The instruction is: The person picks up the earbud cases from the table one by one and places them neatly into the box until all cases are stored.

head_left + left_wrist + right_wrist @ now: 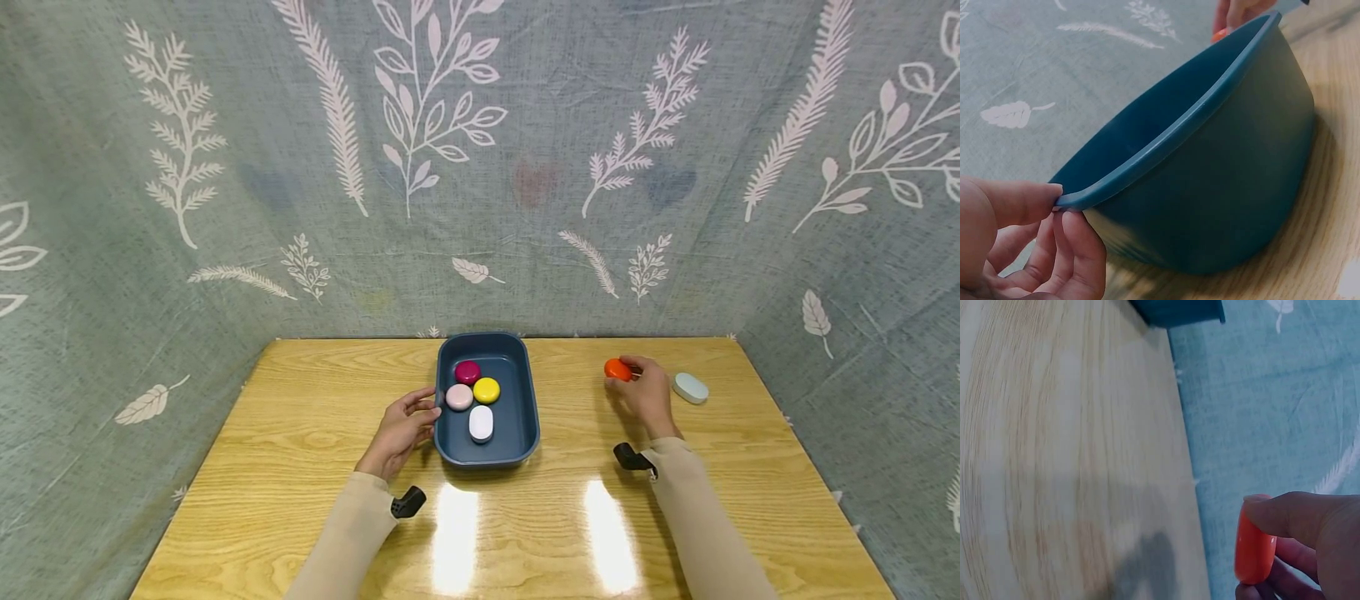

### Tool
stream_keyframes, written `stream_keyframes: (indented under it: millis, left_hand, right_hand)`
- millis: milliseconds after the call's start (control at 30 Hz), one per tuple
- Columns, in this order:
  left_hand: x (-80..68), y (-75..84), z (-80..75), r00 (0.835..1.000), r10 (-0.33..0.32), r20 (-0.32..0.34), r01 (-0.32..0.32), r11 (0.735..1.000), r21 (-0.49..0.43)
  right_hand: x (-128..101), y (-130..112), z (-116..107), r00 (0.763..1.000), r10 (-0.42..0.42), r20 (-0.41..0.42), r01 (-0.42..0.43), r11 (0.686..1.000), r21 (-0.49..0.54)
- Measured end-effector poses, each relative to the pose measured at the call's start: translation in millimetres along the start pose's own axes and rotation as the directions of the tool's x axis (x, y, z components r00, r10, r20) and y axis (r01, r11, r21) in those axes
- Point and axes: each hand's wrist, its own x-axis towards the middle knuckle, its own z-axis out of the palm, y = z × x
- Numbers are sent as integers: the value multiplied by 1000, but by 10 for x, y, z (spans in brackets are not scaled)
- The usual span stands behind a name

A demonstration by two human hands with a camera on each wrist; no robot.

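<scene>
A dark blue tub [534, 425] stands on the table, and my left hand [405, 429] pinches its left rim between thumb and fingers. In the left wrist view the thumb [1029, 200] lies over the rim, with the fingers below it. Inside the tub lie a magenta round piece [467, 372], a pale pink one [459, 397], a yellow one [487, 390] and a white oblong one [481, 423]. Off to the right, my right hand [645, 392] holds a glossy orange round, flattish piece [1255, 544] between thumb and fingers, raised above the table.
A pale blue oblong piece [691, 388] lies on the wooden table [315, 417], just right of my right hand. Patterned grey-blue cloth [525, 275] hangs behind the table and along both sides. A black wrist camera [632, 457] sits on the right sleeve.
</scene>
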Motion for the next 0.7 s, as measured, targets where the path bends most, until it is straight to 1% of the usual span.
stream_keyframes:
  millis: [233, 467, 700]
  left_hand:
    - [10, -14, -10, 1000, 2, 0, -2, 1000, -4]
    - [14, -6, -2, 1000, -2, -6, 2, 1000, 2]
    - [33, -15, -6, 1000, 0, -4, 0, 1000, 1]
  right_hand:
    - [-34, -107, 50, 999, -20, 30, 20, 1000, 4]
    - [-56, -186, 103, 997, -71, 40, 71, 997, -6]
    - [-61, -259, 158, 994, -94, 46, 94, 996, 10]
